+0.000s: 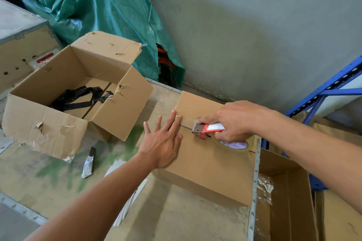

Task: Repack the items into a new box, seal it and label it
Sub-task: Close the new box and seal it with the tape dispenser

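at the centre right of the frame, the closed box point(205, 164) is set on the desk point(172, 219). the left hand point(164, 143) is laid flat on its top, fingers straight and spread, beside the seam. the tape dispenser point(207, 128) (red, with a clear tape roll point(233, 146)) is gripped by the right hand point(237, 121) and held against the seam. a torn open box point(58, 121) is seen at the left.

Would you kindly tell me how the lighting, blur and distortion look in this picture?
Head view: soft, even light; mild sheen on the green tarp; the wide lens tilts the blue rack; the left hand looks slightly soft, the right hand on the tape dispenser sharper.
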A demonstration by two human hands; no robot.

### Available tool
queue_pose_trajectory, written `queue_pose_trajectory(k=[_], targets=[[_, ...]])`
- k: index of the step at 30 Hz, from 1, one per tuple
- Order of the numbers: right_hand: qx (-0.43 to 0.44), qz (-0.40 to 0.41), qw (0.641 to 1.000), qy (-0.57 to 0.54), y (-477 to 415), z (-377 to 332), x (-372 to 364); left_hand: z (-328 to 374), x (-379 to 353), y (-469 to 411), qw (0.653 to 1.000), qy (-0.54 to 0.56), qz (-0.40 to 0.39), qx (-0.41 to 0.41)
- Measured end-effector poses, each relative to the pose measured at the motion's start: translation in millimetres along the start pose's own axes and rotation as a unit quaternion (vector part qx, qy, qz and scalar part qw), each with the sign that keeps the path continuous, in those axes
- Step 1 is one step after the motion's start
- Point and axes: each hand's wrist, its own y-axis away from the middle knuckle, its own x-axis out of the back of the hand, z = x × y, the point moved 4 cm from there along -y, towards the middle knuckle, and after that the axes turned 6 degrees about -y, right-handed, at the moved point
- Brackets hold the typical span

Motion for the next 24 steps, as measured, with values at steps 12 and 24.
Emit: queue_pose_trajectory(k=[12, 24], targets=[[-0.019, 0.014, 0.999, -0.037, 25, 19, -22, 4, 2, 4, 0.999, -0.021, -0.027, 0.008], [-0.018, 0.071, 0.995, -0.067, 23, 25, -51, 3, -1, 5, 0.997, 0.070, 0.021, -0.017]])
